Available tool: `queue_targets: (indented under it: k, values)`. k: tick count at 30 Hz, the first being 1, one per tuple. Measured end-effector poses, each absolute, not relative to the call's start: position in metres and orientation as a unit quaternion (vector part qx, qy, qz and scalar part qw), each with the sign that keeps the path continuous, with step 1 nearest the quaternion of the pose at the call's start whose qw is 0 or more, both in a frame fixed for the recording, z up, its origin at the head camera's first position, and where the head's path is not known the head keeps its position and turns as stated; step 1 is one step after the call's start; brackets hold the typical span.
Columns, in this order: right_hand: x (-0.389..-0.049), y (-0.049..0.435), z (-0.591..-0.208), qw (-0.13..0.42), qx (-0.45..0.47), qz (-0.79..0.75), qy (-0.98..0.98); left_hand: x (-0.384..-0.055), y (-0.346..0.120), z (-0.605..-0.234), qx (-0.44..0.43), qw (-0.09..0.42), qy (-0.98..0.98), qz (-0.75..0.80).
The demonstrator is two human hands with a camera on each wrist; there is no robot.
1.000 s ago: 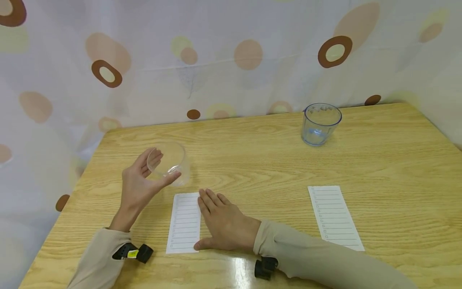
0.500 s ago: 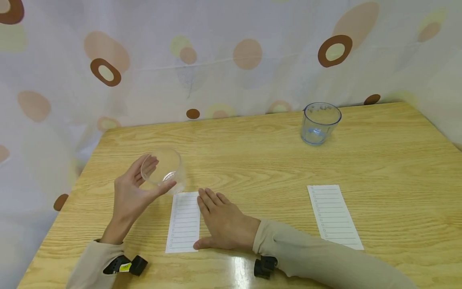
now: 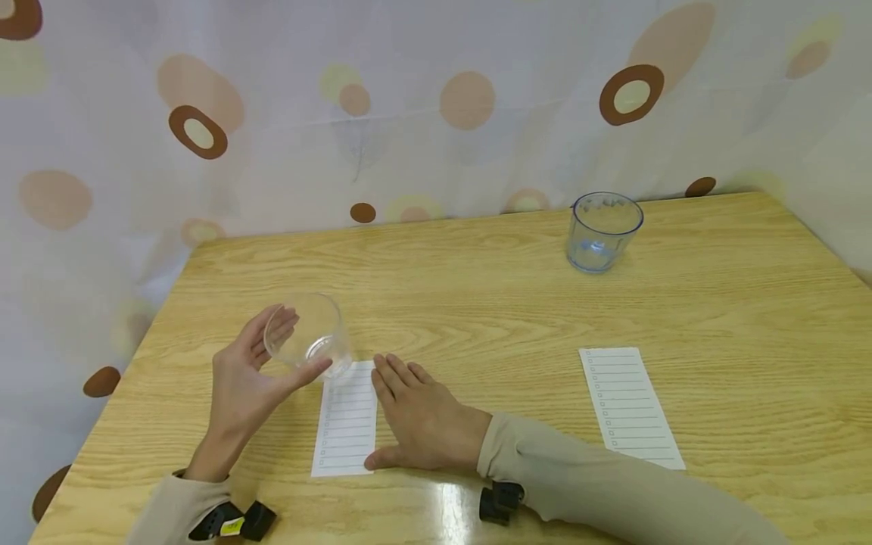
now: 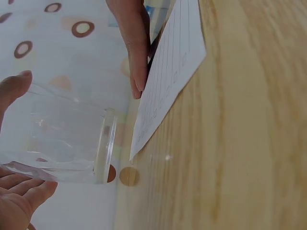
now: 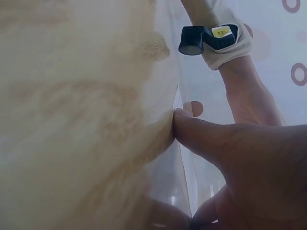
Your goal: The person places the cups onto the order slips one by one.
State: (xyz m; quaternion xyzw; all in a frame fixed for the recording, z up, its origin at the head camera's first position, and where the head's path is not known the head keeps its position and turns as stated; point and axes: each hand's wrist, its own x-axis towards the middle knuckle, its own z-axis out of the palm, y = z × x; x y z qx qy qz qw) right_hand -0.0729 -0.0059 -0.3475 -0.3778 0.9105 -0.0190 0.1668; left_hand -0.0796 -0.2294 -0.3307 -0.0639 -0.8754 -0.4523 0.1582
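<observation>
My left hand (image 3: 238, 390) grips a clear cup (image 3: 327, 333) between thumb and fingers. In the head view the cup overlaps the top end of a white lined checklist paper (image 3: 346, 431). The left wrist view shows the cup's thick base (image 4: 105, 146) raised above the table, near the paper's corner. My right hand (image 3: 429, 424) lies flat with straight fingers along the right edge of that paper. Its thumb and fingertips touch the sheet's edge.
A clear cup with a blue rim (image 3: 599, 246) stands at the back right of the wooden table (image 3: 463, 295). A second lined checklist paper (image 3: 630, 401) lies on the right, partly under my right sleeve (image 3: 579, 469). A patterned curtain (image 3: 409, 151) hangs behind.
My left hand has come toward me and slightly left with the clear cup, which now overlaps the top of the left paper in the head view. My right hand has stayed in place.
</observation>
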Motion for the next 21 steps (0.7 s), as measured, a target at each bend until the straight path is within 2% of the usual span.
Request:
queue_targets:
  k: [21]
  values:
    - [-0.073,-0.006,-0.346,0.165,-0.376,-0.024,0.912,-0.054,-0.223,-0.337,-0.094,0.169,-0.855,-0.48]
